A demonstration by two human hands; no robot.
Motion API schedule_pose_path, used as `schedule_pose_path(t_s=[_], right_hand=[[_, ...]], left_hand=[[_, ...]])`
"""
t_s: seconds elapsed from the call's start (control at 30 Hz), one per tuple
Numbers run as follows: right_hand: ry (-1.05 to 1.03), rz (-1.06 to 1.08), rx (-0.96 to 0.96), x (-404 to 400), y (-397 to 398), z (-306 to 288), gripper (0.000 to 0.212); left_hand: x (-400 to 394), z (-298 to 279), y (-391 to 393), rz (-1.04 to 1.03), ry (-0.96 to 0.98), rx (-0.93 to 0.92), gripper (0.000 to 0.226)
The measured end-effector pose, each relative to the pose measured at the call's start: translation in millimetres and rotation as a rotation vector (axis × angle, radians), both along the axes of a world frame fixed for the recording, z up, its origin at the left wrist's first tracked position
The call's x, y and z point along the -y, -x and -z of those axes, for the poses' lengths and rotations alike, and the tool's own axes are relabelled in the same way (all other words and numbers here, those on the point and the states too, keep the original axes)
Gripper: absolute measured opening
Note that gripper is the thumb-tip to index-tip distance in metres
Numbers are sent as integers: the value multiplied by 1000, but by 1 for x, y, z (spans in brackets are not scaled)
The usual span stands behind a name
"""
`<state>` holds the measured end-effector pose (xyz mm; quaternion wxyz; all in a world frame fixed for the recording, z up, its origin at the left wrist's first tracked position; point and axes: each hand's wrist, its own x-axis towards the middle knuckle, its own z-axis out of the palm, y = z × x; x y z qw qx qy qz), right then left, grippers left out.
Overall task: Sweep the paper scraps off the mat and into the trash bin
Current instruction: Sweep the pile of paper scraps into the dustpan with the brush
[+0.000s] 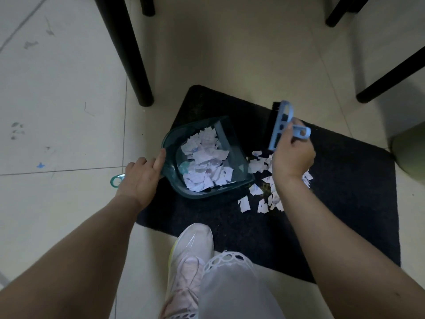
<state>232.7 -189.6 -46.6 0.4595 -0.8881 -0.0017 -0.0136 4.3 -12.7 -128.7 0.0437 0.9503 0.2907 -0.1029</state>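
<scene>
Left hand (140,178) grips the teal dustpan (204,160) handle, pan half full. Right hand (293,155) is closed around the blue hand brush (279,125). Remaining paper scraps (264,183) lie on the dark mat (345,192) beside the pan lip: keep lip pressed flat, use short strokes toward it

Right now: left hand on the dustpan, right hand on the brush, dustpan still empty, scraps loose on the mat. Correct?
Not quite. The head view shows the dustpan already holds a pile of scraps. The rest stands: left hand on the dustpan, right hand on the brush, more scraps loose on the mat.
</scene>
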Motion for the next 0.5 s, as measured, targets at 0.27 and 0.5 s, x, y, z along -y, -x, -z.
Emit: schedule_pose_path(t_s=[0.27, 0.5], right_hand=[[322, -303, 104, -2, -23, -19, 31], [381, -290, 244, -8, -31, -37, 30]], left_hand=[[32, 5, -37, -146, 126, 345, 76], [48, 4, -47, -270, 236, 411, 74]])
